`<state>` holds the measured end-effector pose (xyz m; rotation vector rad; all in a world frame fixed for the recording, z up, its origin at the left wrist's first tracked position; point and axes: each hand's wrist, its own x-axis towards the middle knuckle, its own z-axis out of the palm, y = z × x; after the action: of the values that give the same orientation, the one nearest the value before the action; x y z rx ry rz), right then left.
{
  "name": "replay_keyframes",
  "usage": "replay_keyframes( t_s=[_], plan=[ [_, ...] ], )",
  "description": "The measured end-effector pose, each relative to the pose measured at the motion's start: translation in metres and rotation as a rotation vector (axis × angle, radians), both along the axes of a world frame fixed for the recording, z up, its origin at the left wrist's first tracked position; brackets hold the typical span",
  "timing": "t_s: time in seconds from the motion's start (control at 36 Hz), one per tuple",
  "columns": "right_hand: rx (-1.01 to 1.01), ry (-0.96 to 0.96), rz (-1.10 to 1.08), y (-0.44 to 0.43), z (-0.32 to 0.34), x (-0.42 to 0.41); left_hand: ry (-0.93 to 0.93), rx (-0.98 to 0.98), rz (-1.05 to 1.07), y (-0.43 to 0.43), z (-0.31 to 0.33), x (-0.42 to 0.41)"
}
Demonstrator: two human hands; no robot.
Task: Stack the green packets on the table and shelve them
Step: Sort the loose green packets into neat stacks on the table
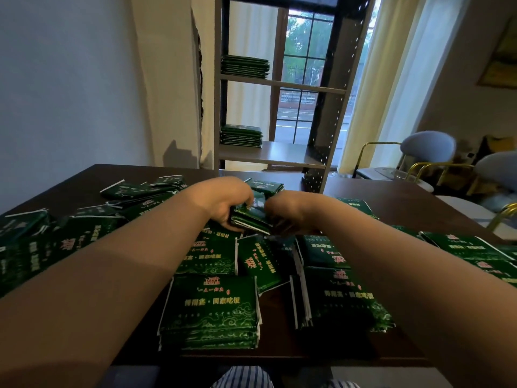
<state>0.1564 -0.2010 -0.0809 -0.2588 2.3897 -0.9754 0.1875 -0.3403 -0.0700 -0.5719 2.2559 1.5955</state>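
On the left, loose green packets (pixel 134 190) are lying scattered across the dark table (pixel 397 200), overlapping at odd angles. My left hand (pixel 223 204) is gripping the left end of a small bundle (pixel 251 218) of packets, thumb side up and fingers curled under it. The bundle is sitting directly between my two hands, lifted just above the pile at the table's middle. Its long axis is running across me from hand to hand, and its near white-edged side is tilting down toward me. My right hand (pixel 284 211) is closing on the other end. Its fingers are blurred and in shadow, though they seem wrapped round the packets. Both hands are equally near, so I judge this a two-handed squaring-up.

The packets are dark green and glossy, with pale lettering and thin white edges, and they look slippery. A squared stack (pixel 209 312) is lying nearest me. The shelf (pixel 282 84) is standing straight ahead beyond the far edge, already holding two stacks (pixel 241 135).
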Motion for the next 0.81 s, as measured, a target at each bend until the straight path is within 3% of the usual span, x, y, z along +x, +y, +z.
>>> replay_keyframes(
  t_s=[0.08,0.22,0.53,0.69,0.81],
  plan=[
    [0.387,0.109,0.261,0.000,-0.003,0.000,0.038,-0.057,0.023,-0.004,0.001,0.001],
    [0.606,0.026,0.501,-0.007,-0.010,0.001,0.046,-0.061,0.058,-0.007,0.000,-0.002],
    [0.544,0.083,0.453,-0.011,-0.018,-0.017,0.100,-0.017,0.103,-0.007,-0.006,-0.014],
    [0.607,0.064,0.484,-0.014,-0.021,-0.024,0.121,0.043,0.146,-0.013,-0.007,-0.020],
    [0.465,0.058,0.364,-0.010,-0.019,-0.029,0.111,0.101,0.170,-0.014,-0.004,-0.020]
  ],
)
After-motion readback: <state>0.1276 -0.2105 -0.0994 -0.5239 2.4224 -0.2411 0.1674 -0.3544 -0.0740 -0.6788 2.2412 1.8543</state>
